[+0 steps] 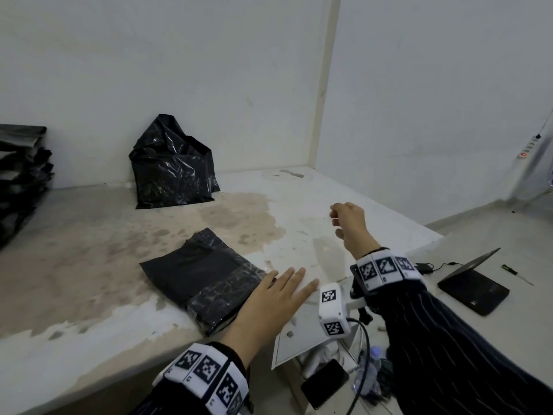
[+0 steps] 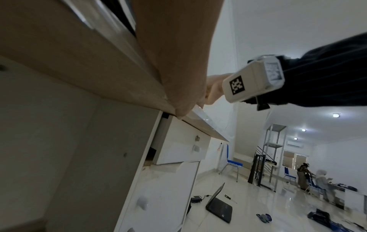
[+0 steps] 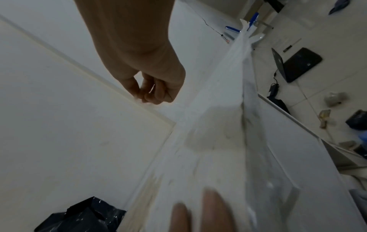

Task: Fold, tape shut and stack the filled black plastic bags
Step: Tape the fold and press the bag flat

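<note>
A folded black bag (image 1: 206,278) lies flat near the front edge of the table (image 1: 89,265), a squarish packet of thin plastic, matt on its upper face and crinkled and glossy along the strip nearest the person. Behind it, against the back wall, a second black bag (image 1: 173,166) stands upright, unfolded, its shiny top creased into loose peaks. At the far left edge a stack of bags (image 1: 22,175) rises in flat dark layers.

The table top is pale and hard, worn to a mottled brown stain across its left and middle.

The left hand (image 1: 269,307) lies palm down at the right end of the folded bag, its fingers (image 1: 294,277) straight and spread, reaching onto the bare table past the bag; the heel of the hand covers the bag's corner. It grips nothing. The right hand (image 1: 350,223) hangs above the table, well right of the bag, its fingers (image 3: 152,92) curled in with thumb and fingertips close together; whether anything thin is pinched there, I cannot tell.

Both wrists wear white bands printed with black square markers over striped dark sleeves. On the tiled floor to the right sits an open laptop (image 1: 472,283) with a cable beside it.
</note>
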